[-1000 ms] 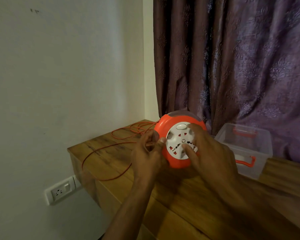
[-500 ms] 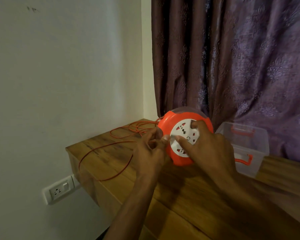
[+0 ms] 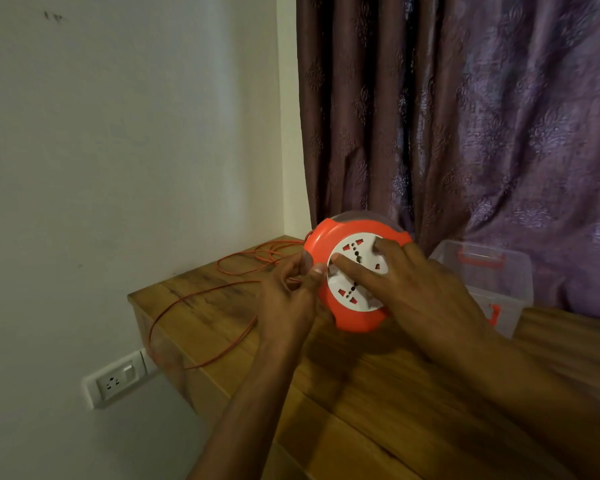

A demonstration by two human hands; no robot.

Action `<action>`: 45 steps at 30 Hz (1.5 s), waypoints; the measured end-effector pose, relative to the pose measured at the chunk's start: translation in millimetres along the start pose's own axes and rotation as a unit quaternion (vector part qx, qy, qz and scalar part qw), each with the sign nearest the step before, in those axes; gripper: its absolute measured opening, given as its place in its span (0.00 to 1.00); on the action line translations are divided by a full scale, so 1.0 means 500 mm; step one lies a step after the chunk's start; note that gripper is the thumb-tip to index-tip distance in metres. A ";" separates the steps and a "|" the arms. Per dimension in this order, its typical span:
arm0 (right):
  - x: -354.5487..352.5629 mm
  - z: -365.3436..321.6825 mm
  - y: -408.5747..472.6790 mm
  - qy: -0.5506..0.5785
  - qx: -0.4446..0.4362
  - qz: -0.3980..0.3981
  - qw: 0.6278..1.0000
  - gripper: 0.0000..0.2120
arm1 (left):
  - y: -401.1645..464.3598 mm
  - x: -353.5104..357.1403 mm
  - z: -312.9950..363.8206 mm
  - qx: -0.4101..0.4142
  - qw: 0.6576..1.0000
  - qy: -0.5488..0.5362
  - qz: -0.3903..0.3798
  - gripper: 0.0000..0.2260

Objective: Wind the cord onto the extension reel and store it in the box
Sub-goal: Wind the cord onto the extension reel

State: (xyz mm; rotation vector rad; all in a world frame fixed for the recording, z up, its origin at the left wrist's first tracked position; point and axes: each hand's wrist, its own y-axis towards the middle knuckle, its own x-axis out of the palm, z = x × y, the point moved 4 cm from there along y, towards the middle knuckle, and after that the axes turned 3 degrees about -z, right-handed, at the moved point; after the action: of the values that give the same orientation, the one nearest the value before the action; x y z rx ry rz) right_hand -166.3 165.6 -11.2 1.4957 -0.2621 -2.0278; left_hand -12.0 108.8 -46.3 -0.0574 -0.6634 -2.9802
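Note:
A round orange extension reel with a white socket face stands tilted on the wooden table. My right hand lies across the white face, index finger stretched over it. At the reel's left rim my left hand pinches the thin orange cord. Loose cord loops trail across the table's left end and over its edge. A clear plastic box with orange handles sits open behind my right hand.
A white wall stands to the left, with a socket plate below the table's left edge. A purple curtain hangs behind the table and the box. The table's near surface is bare wood.
The white socket face has turned under my right hand's fingers. Both hands and the reel have stayed about where they were, and the loose cord loops look much the same.

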 end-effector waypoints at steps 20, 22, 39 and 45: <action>0.022 0.032 0.012 0.262 0.191 0.100 0.941 0.21 | -0.011 0.016 -0.012 -0.028 0.998 -0.027 0.048 0.11; 0.009 0.020 0.005 0.152 0.088 0.089 0.980 0.25 | -0.006 0.013 -0.013 -0.030 0.998 -0.024 0.049 0.09; 0.032 0.046 0.011 0.100 0.162 0.089 0.978 0.31 | -0.005 0.047 0.008 -0.020 1.000 0.014 0.016 0.16; 0.067 0.067 0.006 0.324 0.292 0.054 0.898 0.24 | -0.001 0.058 0.006 -0.023 0.999 0.035 -0.002 0.17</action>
State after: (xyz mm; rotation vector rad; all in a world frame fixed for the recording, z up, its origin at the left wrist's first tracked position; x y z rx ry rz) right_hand -202.4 137.6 -25.0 2.3634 -0.6924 -1.2980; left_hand -41.0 108.2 -42.3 0.0438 -0.5872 -2.9867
